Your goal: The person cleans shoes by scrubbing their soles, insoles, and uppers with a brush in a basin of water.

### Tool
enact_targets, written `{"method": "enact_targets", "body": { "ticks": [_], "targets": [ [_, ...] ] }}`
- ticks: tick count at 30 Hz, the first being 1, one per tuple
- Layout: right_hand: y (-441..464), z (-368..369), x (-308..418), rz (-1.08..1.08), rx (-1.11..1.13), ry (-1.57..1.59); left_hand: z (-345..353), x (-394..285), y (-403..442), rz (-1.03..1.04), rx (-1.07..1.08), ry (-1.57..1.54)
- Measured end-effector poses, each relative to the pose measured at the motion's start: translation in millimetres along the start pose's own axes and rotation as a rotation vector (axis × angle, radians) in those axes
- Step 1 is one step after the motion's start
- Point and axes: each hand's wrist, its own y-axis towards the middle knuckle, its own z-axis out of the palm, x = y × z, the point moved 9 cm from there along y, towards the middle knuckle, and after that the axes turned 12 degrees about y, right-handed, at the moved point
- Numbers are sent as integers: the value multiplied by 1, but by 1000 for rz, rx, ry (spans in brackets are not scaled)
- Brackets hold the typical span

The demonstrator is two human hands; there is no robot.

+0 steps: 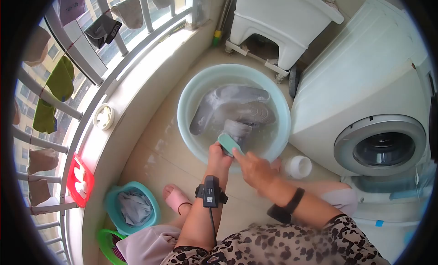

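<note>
Holding right hand [256, 168]: in the head view, closed tight around the handle of a green brush [228, 143].
Brush: its top end sticks out past the right fingers, over the near end of the grey cloth [242, 112].
Left hand [219, 154]: bent, right beside the brush; I cannot tell if it grips the cloth.
Grey cloth: in the big blue tub [183, 114], mostly just past both hands.
White pot [299, 167]: on the floor beside the tub.

The basin [285, 112] stands between ledge [130, 89] and washing machine [356, 96].
</note>
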Motion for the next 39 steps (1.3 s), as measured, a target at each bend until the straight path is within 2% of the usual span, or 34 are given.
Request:
{"method": "enact_targets", "body": {
  "ticks": [3,4,7,8,10,11,14,17,18,21,25,27,30,33,34,37,39],
  "targets": [
    [3,-20,-6,120,80,-87,7,6,-1,42,41,43],
    [15,-31,-12,102,-50,-64,17,7,-9,49,20,65],
    [26,-33,-17,123,-102,-40,16,17,-6,39,13,124],
    [21,-29,-17,190,13,35,8,17,1,43,48,166],
    [9,-40,-16,306,98,375,8,1,-7,79,167,304],
    [1,-42,-19,370,141,552,7,-8,-15,53,145,329],
    [-12,-63,-40,517,-67,914,-4,-20,-26,-34,96,397],
    [-12,-31,-38,523,-19,1000,-22,-20,-24,-51,39,425],
    [-2,-29,-33,329,-115,779,-28,-22,-21,-28,28,462],
    [30,-1,-39,237,-108,696,-32,-35,-30,-5,28,432],
    [25,4,-61,272,-93,746,-57,-37,-13,72,-20,546],
    [-6,5,-54,292,-77,816,-59,-34,-12,18,-27,468],
    [-27,3,-38,355,-109,758,-58,-28,-12,3,2,400],
    [-3,35,-89,419,-93,523,-49,-22,-17,4,-7,494],
    [-8,53,-116,547,-16,415,-46,-21,-20,7,-20,541],
    [-16,50,-136,450,-178,497,-49,-21,-14,11,13,497],
    [-24,41,-145,596,-196,645,-64,-19,-6,-68,-36,334]
  ]
}}
